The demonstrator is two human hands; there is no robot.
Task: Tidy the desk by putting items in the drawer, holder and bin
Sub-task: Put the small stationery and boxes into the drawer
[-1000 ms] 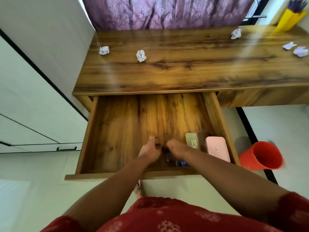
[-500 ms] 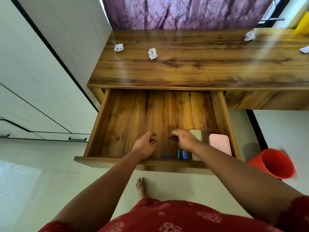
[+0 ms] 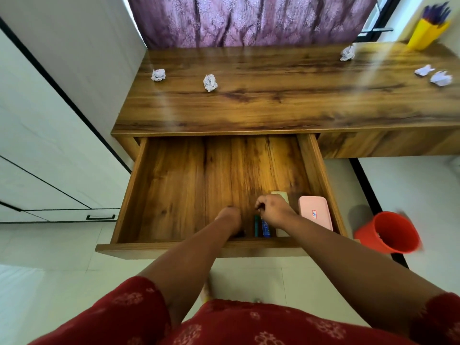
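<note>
Wooden drawer (image 3: 174, 190) holds a flat pink case (image 3: 315, 212).

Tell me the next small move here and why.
Probably draw both hands out of the drawer and push it shut. The left hand and right hand are low at its front beside the pens and pink case, already lying inside. Five paper balls, such as one, wait on the desk for the red bin.
</note>
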